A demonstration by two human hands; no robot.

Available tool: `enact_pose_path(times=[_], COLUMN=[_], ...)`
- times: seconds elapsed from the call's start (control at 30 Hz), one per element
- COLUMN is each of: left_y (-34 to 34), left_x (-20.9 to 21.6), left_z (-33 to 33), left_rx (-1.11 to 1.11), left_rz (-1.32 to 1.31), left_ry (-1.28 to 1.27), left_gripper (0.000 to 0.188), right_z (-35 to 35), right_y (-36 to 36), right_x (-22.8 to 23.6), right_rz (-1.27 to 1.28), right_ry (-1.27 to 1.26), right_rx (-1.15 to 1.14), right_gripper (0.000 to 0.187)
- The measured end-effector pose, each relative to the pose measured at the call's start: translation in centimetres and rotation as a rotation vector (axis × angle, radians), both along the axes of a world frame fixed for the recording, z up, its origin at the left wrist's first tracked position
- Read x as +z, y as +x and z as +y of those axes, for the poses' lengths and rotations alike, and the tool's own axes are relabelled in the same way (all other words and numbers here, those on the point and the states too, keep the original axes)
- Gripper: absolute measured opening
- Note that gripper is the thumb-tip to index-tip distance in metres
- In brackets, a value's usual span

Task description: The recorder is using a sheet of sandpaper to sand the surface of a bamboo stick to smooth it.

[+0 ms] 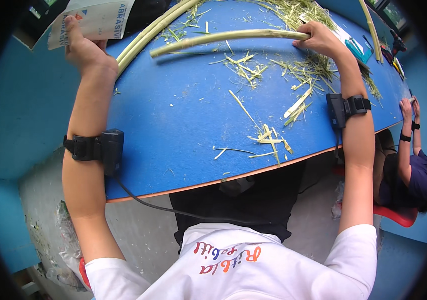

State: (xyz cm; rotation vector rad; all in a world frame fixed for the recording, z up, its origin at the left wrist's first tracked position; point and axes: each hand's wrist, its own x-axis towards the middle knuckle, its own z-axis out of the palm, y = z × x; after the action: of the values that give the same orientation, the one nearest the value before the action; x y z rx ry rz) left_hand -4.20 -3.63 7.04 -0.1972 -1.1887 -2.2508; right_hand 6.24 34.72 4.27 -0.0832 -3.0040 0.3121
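Evidently, our right hand (319, 40) was closed around one end of the pale stalk (223, 37), which stretched over the blue bench (173, 125), while our left hand (86, 52) pinched a paper sheet (93, 26) between thumb and fingers. We judged the stalk light, stiff but splittable, steadier if held nearer mid-length.

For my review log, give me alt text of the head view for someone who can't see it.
A person's right hand grips one end of a pale stalk over a blue table scattered with shavings, while the left hand holds a pale printed sheet. Another person sits at the far right.
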Motion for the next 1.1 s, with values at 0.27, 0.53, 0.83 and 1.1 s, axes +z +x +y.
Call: enact_pose_path(times=[0.27, 0.53, 0.83, 1.1], left_y=[1.6, 2.9, 3.8, 3.3], left_x=[-1.9, -3.8, -3.8, -2.7], left_z=[1.4, 3.7, 5.0, 4.3], left_rx=[-0.297, -0.574, -0.533, -0.705], left_rz=[0.007, -0.096, -0.117, -0.113], left_ry=[-0.201, -0.379, -0.583, -0.644], left_gripper=[0.059, 0.066, 0.073, 0.064], right_z=[-0.3, -5.6, -8.8, -7.2], right_y=[-0.2, 0.0, -1.9, -3.8], right_x=[0.2, 5.3, 8.2, 5.9], right_rz=[-0.011, 0.178, 0.219, 0.655], right_ry=[-0.138, -0.469, -0.921, -0.787], right_rx=[0.124, 0.340, 0.326, 0.464], right_gripper=[0.035, 0.043, 0.030, 0.013])
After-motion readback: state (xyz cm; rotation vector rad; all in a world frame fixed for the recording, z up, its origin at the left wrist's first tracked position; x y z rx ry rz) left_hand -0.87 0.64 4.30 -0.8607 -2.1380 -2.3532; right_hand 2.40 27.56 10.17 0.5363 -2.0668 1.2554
